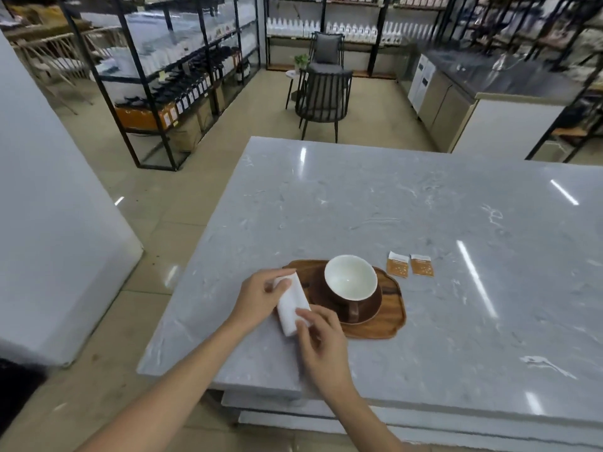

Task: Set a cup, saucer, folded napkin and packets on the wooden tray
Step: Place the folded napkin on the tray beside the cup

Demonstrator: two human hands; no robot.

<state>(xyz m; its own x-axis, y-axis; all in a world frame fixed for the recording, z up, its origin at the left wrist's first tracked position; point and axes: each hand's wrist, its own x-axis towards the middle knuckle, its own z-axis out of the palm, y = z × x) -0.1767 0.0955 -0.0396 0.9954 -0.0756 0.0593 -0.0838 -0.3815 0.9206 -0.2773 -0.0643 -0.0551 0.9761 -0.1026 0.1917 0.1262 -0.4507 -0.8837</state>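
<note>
A wooden tray [388, 318] lies near the front left corner of the grey marble counter. On it rests a brown saucer [372, 309] carrying a cup [350, 278], brown outside and white inside. A white folded napkin [292, 305] lies along the tray's left edge. My left hand [257, 298] pinches its far end and my right hand [318, 334] pinches its near end. Two orange-brown packets [410, 265] sit side by side on the counter, just right of the tray.
The marble counter [424, 223] stretches far to the right and back. Its front edge is close to my arms. Beyond it stand dark chairs [323, 96], black shelving with bottles [182, 76] and a steel counter unit [456, 93].
</note>
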